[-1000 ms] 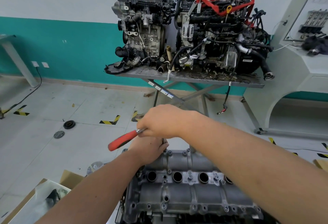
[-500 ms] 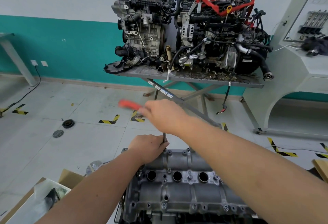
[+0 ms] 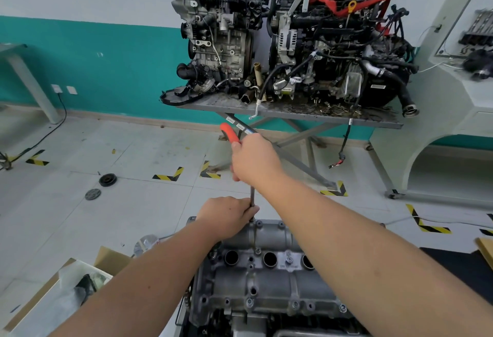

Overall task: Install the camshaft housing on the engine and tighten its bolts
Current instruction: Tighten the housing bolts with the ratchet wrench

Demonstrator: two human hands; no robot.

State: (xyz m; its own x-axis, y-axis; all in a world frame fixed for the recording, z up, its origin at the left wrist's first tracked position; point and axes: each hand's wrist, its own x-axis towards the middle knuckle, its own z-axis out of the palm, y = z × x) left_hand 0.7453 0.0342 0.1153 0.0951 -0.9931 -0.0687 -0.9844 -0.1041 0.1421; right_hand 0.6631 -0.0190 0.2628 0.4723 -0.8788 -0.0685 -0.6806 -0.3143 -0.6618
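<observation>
The grey aluminium camshaft housing [image 3: 266, 280] lies on top of the engine at the bottom centre, with several bolts along its edges and three round plug holes showing. My right hand [image 3: 254, 160] grips a ratchet with a red handle [image 3: 229, 132] that points away and up to the left. Its thin extension bar [image 3: 252, 196] runs down to a bolt at the housing's far edge. My left hand [image 3: 226, 216] holds the lower end of that bar, right above the bolt.
Two complete engines [image 3: 293, 40] stand on a grey metal table [image 3: 288, 114] by the teal wall. A cardboard box [image 3: 61, 291] with plastic bags sits at the lower left. Two round black parts [image 3: 107, 179] lie on the tiled floor. A white cabinet [image 3: 453, 112] stands at the right.
My right hand has swung the red ratchet handle from the left, low and near the housing, clockwise to point away and upward. My left hand stays on the extension bar.
</observation>
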